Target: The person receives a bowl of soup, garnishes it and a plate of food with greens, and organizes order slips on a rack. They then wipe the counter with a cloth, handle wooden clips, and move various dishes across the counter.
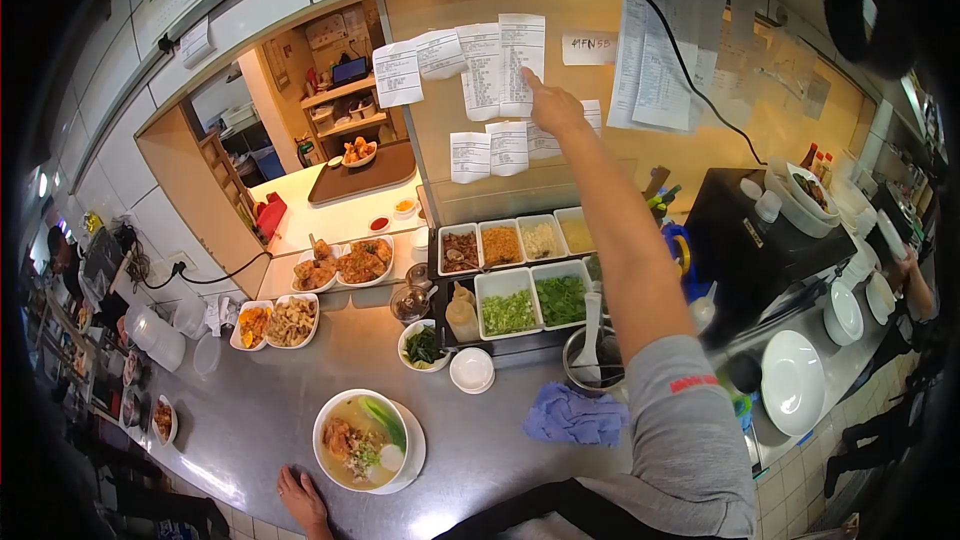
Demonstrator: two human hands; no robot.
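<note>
My right hand (555, 107) is raised to the wall, its index finger extended onto a long printed order slip (521, 50). Other slips hang beside and below it. At the counter's front edge, my left hand (301, 500) rests on the steel with nothing in it, its fingers partly spread. Just above and right of that hand stands a white bowl (340, 402) of soup with meat, greens and an egg, on a white plate (415, 445). Neither hand touches the bowl.
Topping trays (507, 302) stand at the back centre, with a squeeze bottle (462, 315) and a blue cloth (575, 414) nearby. Fried food dishes (292, 321) sit at the left by the pass window. White plates (793, 383) and a person's hand (907, 270) are at the right.
</note>
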